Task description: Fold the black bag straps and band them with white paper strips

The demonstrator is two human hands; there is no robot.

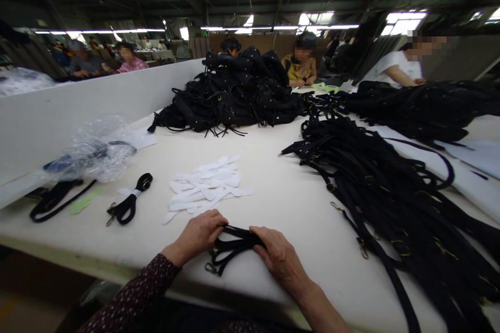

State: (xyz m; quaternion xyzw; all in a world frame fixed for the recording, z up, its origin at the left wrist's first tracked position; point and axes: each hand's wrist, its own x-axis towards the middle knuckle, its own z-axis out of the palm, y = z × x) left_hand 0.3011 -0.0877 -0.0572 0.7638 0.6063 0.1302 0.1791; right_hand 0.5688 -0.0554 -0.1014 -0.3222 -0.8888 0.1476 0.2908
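Observation:
A black strap (236, 244) lies folded in several loops between my two hands, just over the table's near edge. My left hand (203, 231) grips its left end, where a metal clip hangs below the fingers. Around the right end of the loops my right hand (279, 257) is closed, thumb underneath. Just beyond them a loose stack of white paper strips (211, 187) is spread on the table. Farther left rests another black strap (135, 200), bundled and bound at its middle with a white band.
A long heap of black straps (375, 192) with metal clips covers the right side. Black bags (242, 93) are piled at the back. Clear plastic bags (103, 151) lie left, near a green scrap (86, 201) and a white partition (97, 96). Several people sit beyond.

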